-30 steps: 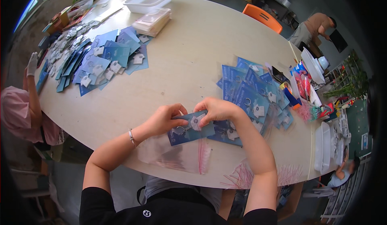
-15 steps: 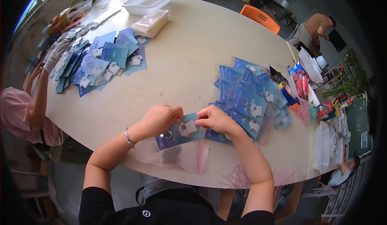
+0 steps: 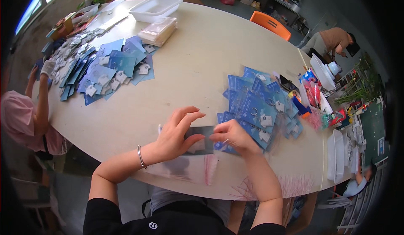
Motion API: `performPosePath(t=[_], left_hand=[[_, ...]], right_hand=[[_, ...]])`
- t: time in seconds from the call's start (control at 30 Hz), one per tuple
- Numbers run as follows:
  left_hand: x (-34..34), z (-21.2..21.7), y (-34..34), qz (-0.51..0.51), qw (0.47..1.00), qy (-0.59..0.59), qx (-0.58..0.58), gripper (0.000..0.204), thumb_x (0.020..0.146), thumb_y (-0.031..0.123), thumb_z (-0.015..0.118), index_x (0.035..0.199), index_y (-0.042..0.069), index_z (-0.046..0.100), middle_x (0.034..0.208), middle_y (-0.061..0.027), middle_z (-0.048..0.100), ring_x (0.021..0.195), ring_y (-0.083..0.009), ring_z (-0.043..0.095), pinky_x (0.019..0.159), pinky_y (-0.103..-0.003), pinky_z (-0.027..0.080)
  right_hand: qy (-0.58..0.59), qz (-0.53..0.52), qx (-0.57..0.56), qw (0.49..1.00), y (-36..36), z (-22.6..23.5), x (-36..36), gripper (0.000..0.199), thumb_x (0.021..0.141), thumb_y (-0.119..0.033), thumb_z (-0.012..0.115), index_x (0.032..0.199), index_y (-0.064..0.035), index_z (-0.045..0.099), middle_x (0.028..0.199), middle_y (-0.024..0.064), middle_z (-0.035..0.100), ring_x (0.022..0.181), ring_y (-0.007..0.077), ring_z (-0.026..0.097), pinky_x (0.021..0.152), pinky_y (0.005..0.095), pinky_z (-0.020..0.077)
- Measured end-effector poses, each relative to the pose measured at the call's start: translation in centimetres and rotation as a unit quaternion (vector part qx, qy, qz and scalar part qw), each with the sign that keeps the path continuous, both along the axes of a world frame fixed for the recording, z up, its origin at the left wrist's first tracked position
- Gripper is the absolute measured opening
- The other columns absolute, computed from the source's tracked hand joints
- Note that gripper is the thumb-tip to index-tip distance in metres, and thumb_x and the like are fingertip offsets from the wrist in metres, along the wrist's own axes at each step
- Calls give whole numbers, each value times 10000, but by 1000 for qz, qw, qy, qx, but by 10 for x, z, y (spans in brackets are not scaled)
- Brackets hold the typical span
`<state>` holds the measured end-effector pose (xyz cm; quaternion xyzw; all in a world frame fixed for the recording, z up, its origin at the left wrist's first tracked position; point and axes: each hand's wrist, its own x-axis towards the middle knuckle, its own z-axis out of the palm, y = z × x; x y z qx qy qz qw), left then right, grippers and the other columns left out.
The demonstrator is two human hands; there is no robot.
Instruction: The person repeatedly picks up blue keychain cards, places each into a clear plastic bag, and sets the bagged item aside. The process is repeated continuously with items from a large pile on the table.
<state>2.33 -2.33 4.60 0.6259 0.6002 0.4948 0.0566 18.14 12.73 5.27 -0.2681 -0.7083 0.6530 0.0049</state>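
A card [image 3: 201, 144], blurred and dark greyish now, lies at the table's front, partly covered by my hands. My left hand [image 3: 174, 136], with a silver bangle at its wrist, is over the card's left part, fingers apart. Thumb and forefinger of my right hand [image 3: 235, 137] are pinched at the card's right edge. Just below lie flat clear plastic bags [image 3: 185, 167] with a pinkish edge. To the right is a heap of blue cards [image 3: 256, 104], each with a key ring and a small white tag, in clear bags.
At the left lies a pile of blue cards [image 3: 122, 62] beside grey pieces [image 3: 78, 43]. A white tray [image 3: 155, 8] and stacked clear bags [image 3: 158, 32] stand farther back. Thin pink strips [image 3: 296, 184] lie along the front edge. A person in pink [image 3: 25, 113] works at the left.
My left hand has let go of the card and spread its fingers. The card's blue face with ring and white tag no longer shows; it looks dark grey. My right hand has shifted slightly right.
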Motion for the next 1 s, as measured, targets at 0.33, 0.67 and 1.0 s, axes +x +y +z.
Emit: performPosePath(t=[0.33, 0.67, 1.0], left_hand=[[-25, -40, 5, -112, 921, 150, -342, 410, 700, 319, 762, 997, 100, 583, 917, -44, 588, 934, -238, 554, 829, -353, 447], [-24, -48, -2, -71, 956, 166, -230, 619, 623, 319, 802, 1119, 48, 547, 1126, -121, 502, 1049, -294, 498, 824, -379, 463], [-31, -53, -5, -106, 939, 151, -291, 233, 681, 228, 762, 807, 93, 620, 937, -66, 586, 958, -250, 556, 782, -363, 464]], right_hand=[[-321, -237, 497, 770, 177, 26, 133, 156, 791, -32, 619, 930, 37, 611, 859, 169, 651, 755, 300, 636, 663, 372, 505], [36, 168, 579, 797, -9, -50, -263, 617, 899, -470, 506, 1406, -149, 358, 1499, 164, 205, 1361, 348, 238, 1088, 465, 243], [73, 214, 518, 825, 15, -72, -211, 516, 855, -449, 586, 1282, -163, 538, 1452, 156, 340, 1377, 328, 237, 1110, 492, 182]])
